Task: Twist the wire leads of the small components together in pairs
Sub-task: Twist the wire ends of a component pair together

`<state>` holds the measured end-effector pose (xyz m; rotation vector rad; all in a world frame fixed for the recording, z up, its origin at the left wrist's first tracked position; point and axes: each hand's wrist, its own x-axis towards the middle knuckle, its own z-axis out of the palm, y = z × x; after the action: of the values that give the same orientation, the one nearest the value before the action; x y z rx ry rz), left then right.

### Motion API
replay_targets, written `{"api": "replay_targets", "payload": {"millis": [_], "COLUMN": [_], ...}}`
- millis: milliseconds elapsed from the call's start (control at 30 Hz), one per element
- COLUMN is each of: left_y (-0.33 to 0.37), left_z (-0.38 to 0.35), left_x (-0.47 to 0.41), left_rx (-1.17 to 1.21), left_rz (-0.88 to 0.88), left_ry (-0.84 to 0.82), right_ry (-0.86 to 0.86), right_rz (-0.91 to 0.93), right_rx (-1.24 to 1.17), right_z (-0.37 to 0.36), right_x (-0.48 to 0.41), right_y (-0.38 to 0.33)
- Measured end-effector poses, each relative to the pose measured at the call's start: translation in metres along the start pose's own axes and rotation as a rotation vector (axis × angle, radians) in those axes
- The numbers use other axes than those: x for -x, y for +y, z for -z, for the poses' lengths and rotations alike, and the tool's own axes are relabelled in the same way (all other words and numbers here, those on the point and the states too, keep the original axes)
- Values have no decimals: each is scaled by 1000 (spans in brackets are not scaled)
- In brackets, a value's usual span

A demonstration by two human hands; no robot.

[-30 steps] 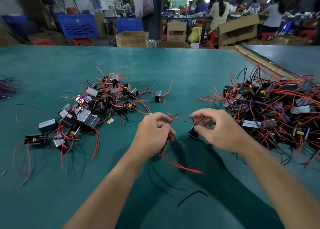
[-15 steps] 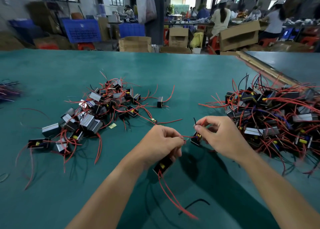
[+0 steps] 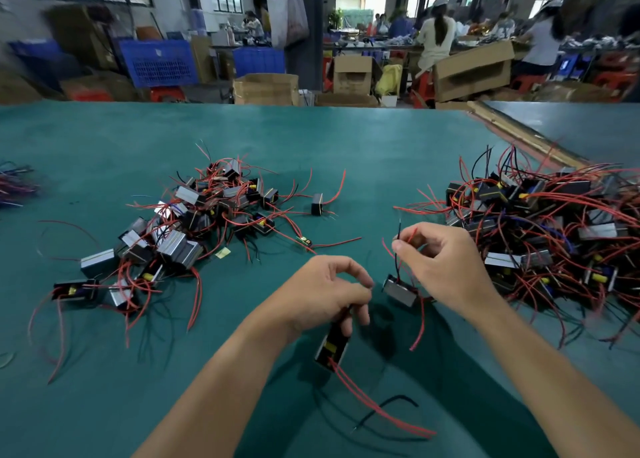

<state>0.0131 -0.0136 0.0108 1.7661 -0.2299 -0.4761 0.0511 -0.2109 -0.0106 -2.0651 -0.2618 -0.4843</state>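
Note:
My left hand (image 3: 327,293) grips a small black component (image 3: 332,348) with a yellow core; its two red leads (image 3: 377,409) trail toward me above the green table (image 3: 346,146). My right hand (image 3: 446,267) pinches a black lead and a red lead (image 3: 401,241) between thumb and forefinger. A second component (image 3: 400,289) with a grey side hangs from those leads just right of my left hand. The two components are apart.
A pile of components with red leads (image 3: 194,218) lies at the left, one lone component (image 3: 317,204) beside it. A bigger tangled pile (image 3: 547,229) lies at the right. A loose black wire (image 3: 384,411) lies near the front. Boxes, crates and people fill the background.
Both hands have lifted and drawn apart. The thin lead stretched between them no longer joins them, and the right-hand component now dangles from its leads.

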Motion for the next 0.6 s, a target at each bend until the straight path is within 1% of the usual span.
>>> {"api": "replay_targets", "payload": {"millis": [167,267,367,433,533,600], "left_y": [0,-3,-6,-7,-9,-10], "left_z": [3,3,1,0,-2,-1], "left_x": [-3,-4,-7,-7,-7,-9], "left_rx": [42,41,8,2,0,4], "left_rz": [-1,-2,1,-12,-72,-106], "left_ry": [60,111,168,177,180,191], "right_ry": [-116,-164,-178,-179,-179,-208], "right_rz": [8,-24,-56,-56,-42,-41], "right_rx": [-38,-73,-125,-124,-97,-88], "right_z": [-2,-2,0,2,5,4], "right_x": [4,6,6,5,5,5], "right_y": [-3,-5,-8,-11,-12,-11]}}
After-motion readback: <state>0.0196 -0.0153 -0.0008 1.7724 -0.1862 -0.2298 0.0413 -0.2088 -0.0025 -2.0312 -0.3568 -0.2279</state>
